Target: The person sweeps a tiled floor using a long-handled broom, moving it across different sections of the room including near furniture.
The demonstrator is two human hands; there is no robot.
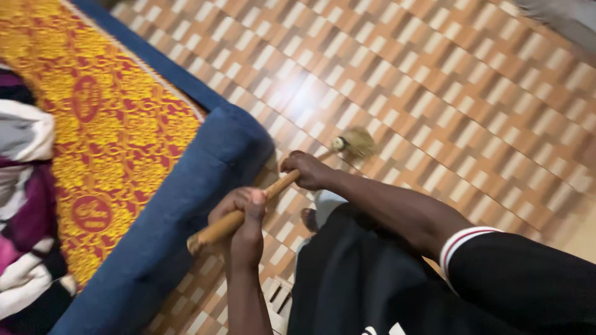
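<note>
Bundled cloth (25,205): a heap of purple, white and grey fabric lies at the far left on the patterned cover, cut off by the frame edge, so its kind cannot be told.
Patterned cover (112,124): a yellow and red sheet is spread over the mattress; its print is softened by blur.
Blue mattress (186,205): its rounded corner sits just beside the broom handle; a wide swing risks knocking the stick's butt end against that edge.
Left hand (239,214): closed around the lower part of the handle, thumb up along the wood, with the butt end sticking out below it.
Broom handle (248,208): a pale wooden stick running up and to the right between both hands, close to the mattress corner.
Right hand (309,170): wrapped tight round the handle higher up; if this grip slackens, the stick could twist and the head could skip over the floor.
Broom head (355,142): a small straw tuft over the floor, smeared by motion, so contact with the floor cannot be told.
Foot (309,218): partly hidden under dark clothing, close enough under the handle to be struck.
Patterned floor (447,87): glossy brown and cream, with glare near the middle; any dust on it cannot be made out.
</note>
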